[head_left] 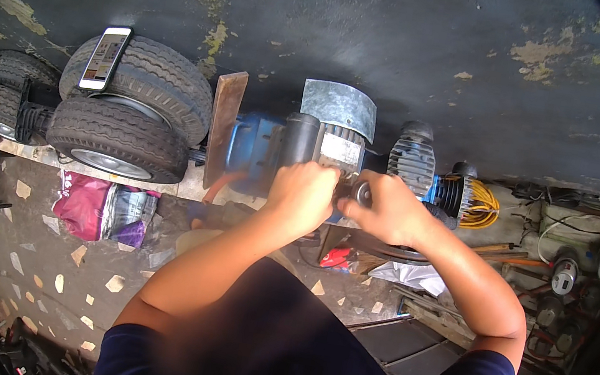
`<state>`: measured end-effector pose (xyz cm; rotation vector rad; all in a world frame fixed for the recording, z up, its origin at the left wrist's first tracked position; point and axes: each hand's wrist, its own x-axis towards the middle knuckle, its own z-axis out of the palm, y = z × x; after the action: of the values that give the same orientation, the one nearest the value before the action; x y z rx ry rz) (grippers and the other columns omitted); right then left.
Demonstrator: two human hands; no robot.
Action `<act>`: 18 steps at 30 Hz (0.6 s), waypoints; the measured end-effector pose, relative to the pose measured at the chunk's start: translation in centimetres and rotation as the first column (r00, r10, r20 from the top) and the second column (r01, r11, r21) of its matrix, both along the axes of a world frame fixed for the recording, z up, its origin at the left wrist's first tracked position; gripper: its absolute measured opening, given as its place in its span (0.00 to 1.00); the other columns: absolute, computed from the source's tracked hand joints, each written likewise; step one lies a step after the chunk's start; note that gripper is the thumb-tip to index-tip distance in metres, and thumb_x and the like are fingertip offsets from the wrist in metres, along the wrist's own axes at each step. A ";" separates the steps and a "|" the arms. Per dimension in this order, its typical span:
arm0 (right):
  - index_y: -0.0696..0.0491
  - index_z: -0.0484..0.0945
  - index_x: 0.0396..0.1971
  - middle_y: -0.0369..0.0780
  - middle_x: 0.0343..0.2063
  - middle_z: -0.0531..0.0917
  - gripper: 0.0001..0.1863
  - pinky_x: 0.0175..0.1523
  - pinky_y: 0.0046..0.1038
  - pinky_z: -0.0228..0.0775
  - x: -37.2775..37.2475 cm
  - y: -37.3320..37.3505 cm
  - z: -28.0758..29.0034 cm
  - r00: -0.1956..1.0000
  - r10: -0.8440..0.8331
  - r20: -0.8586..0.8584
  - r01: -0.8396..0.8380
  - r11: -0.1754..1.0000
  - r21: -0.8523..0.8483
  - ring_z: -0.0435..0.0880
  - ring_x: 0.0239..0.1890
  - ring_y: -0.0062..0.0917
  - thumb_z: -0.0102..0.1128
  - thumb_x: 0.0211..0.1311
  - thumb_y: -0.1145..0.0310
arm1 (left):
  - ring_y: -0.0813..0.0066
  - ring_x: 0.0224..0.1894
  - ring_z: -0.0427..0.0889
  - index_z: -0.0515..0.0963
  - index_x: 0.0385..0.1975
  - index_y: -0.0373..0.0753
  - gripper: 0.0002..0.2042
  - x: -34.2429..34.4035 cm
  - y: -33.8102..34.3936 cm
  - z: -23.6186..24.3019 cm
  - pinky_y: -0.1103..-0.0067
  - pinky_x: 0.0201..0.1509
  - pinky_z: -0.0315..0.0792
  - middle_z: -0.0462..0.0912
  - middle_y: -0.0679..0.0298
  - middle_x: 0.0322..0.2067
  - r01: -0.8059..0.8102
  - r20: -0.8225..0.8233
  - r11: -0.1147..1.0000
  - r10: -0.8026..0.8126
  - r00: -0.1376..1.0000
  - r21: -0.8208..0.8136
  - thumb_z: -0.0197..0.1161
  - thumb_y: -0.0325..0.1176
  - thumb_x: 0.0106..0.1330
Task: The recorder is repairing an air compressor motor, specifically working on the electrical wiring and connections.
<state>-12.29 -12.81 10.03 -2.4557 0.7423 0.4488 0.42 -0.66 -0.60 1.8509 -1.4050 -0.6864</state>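
Note:
Both my hands work close together at the front end of a grey finned electric motor on a blue machine that looks like an air compressor. Curled into a fist against the motor's lower edge, my left hand hides whatever its fingers grip. My right hand is closed round a small dark round part, thumb toward the left hand; I cannot make out its kind. A bent metal cover stands behind the motor, and a black cylinder sits at its left. Right of it rises a finned cylinder head.
Several tyres are at the left, with a white phone leaning on one. A brown board stands beside the machine. A coiled yellow hose hangs at the right, near gauge-like meters. Plastic bags lie below the tyres.

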 end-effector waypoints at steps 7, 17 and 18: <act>0.58 0.87 0.33 0.49 0.24 0.88 0.16 0.53 0.41 0.79 2.9 -2.6 0.7 0.695 0.683 -0.224 -0.716 0.631 -0.297 0.91 0.31 0.41 0.73 0.51 0.59 | 0.43 0.32 0.89 0.86 0.33 0.39 0.05 -0.2 -0.1 -0.1 0.54 0.39 0.82 0.87 0.47 0.26 -0.002 -0.014 1.000 0.003 1.000 0.024 0.68 0.32 0.64; 0.67 0.83 0.22 0.56 0.20 0.85 0.20 0.37 0.46 0.81 1.8 -0.8 -0.4 0.991 0.040 -0.127 -0.047 0.997 -0.055 0.88 0.25 0.49 0.68 0.58 0.60 | 0.45 0.32 0.90 0.85 0.30 0.39 0.05 -0.3 0.1 -0.2 0.54 0.37 0.82 0.87 0.48 0.25 -0.027 -0.031 0.999 0.026 0.999 -0.035 0.69 0.32 0.63; 0.67 0.83 0.22 0.56 0.20 0.85 0.20 0.37 0.46 0.81 2.0 -1.4 -0.3 0.991 0.043 -0.127 -0.051 0.997 -0.057 0.88 0.25 0.49 0.68 0.58 0.60 | 0.45 0.32 0.90 0.85 0.30 0.39 0.05 -0.4 0.1 -0.4 0.54 0.37 0.82 0.87 0.48 0.25 -0.030 -0.031 0.999 0.029 0.999 -0.037 0.69 0.32 0.63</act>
<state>-10.24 -14.23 9.71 -2.5237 0.7607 0.6122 0.05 -0.59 -0.96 1.8217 -1.3594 -0.6665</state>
